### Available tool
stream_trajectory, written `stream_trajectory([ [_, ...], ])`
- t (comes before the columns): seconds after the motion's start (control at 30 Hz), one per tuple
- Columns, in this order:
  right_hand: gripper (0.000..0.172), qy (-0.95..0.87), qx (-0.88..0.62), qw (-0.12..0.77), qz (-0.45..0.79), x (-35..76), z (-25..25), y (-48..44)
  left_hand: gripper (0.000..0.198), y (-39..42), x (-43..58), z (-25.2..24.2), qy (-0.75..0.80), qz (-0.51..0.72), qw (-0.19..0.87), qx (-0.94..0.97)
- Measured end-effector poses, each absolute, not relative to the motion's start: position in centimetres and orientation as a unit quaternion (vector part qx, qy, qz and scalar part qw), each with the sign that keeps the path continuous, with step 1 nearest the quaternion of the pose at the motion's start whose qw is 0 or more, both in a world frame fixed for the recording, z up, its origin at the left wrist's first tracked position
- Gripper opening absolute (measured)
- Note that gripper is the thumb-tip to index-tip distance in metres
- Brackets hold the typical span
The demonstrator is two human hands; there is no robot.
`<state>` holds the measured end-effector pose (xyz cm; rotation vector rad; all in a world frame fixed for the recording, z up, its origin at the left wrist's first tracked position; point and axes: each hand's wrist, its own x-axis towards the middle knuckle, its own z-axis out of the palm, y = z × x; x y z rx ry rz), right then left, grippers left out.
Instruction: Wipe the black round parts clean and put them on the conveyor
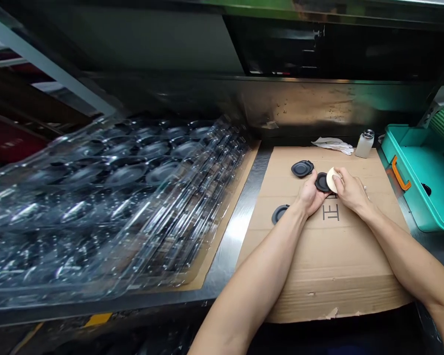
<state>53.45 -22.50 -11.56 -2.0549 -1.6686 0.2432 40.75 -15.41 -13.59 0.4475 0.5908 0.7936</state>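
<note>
Over the sheet of cardboard (pixel 303 256), my left hand (pixel 311 195) grips a round black plastic part (pixel 322 182) by its left side. My right hand (pixel 350 189) pinches a cream-coloured round pad (pixel 332 179) against the right edge of that part. Just beyond my left hand lie dark round parts (pixel 302 168), which seem to overlap. Another round dark part (pixel 280 214) rests to the left, partly hidden by my left forearm.
Stacked clear plastic trays (pixel 133 231) holding several dark round parts fill the left side. At the cardboard's back stand a small bottle (pixel 364 144) and a crumpled white glove (pixel 333 145). A teal bin (pixel 403 162) with an orange handle borders the right.
</note>
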Motion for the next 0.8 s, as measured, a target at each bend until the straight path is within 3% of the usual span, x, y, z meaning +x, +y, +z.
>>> stream_trajectory([
  [0.17, 0.032, -0.631, -0.657, 0.371, 0.179, 54.2, -12.3, -22.5, 0.040, -16.0, 41.1, -13.7, 0.270, 0.382, 0.850, 0.242],
  [0.27, 0.030, -0.643, -0.623, 0.399, 0.199, 53.9, -12.2, -22.5, 0.040, -16.3, 41.1, -13.8, 0.277, 0.383, 0.843, 0.258],
  [0.4, 0.027, -0.680, -0.618, 0.321, 0.228, 54.7, -11.7, -22.6, 0.043, -16.4, 40.9, -14.0, 0.282, 0.367, 0.848, 0.259],
  [0.57, 0.031, -0.632, -0.706, 0.300, 0.108, 54.5, -11.1, -23.0, 0.038, -16.3, 41.2, -13.9, 0.291, 0.383, 0.840, 0.250],
  [0.67, 0.031, -0.665, -0.688, 0.274, 0.101, 53.2, -10.9, -22.8, 0.040, -16.4, 41.2, -13.7, 0.284, 0.377, 0.849, 0.238],
  [0.8, 0.041, -0.599, -0.769, 0.222, 0.016, 51.9, -10.7, -22.5, 0.047, -16.6, 41.3, -13.6, 0.292, 0.361, 0.854, 0.234],
])
